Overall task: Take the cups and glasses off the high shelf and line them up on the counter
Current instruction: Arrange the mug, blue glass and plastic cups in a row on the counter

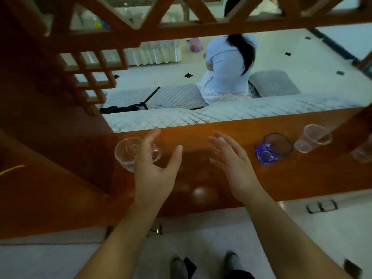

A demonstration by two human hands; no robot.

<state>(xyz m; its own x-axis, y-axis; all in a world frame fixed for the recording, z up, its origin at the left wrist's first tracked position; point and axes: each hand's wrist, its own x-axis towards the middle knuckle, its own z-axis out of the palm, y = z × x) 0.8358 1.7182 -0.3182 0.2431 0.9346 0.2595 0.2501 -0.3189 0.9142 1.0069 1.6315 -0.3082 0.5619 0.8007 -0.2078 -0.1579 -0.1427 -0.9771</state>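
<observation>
The bench [201, 174] is a long wooden ledge running left to right, with a lattice [88, 77] above its left end and a seated person [227, 67] beyond it. Four drinking vessels stand on it. At the left is a clear glass [128, 154]; to the right stand a blue glass [273, 148], then a clear plastic cup [312, 140] just past it, and another clear one [362, 152], blurred, at the frame's edge.

The left hand [155, 170] is nearest the clear glass: the glass lies just to its left, partly behind the fingers, upright with its mouth up. I cannot tell whether the fingers touch it. That grip is spread, thumb well apart from the fingers, closed on nothing.

The right hand [233, 164] hovers mid-bench, palm turned inward, fingers loosely spread and empty, the blue glass near on its right.

The high shelf is out of view, so how many pieces remain there is unknown.
</observation>
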